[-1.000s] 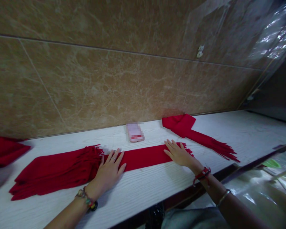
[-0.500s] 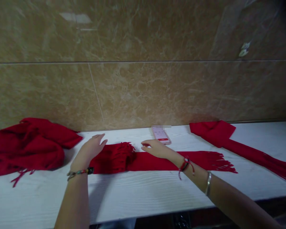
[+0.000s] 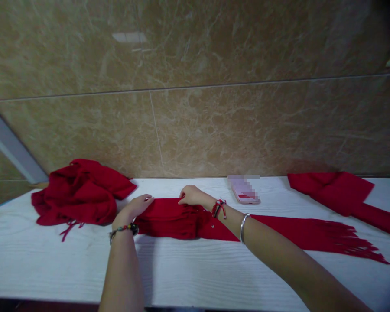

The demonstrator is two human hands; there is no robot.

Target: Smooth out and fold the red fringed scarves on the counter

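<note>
Centrally, note folded red cloth (image 3: 169, 216) on white table (image 3: 68, 268), pinched by right hand (image 3: 193, 196), with left hand (image 3: 139, 206) half-curled, of uncertain hold, at left end. Observe phone (image 3: 243, 190) rightward, fringed strip (image 3: 312, 234) partly screened by right forearm (image 3: 279, 253).

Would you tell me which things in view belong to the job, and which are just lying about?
In hand:
folded red stack, left hand and right hand at it
fringed red strip to its right

Apparently lying about:
crumpled red cloth, left
phone by the wall
folded red cloth, far right
</note>
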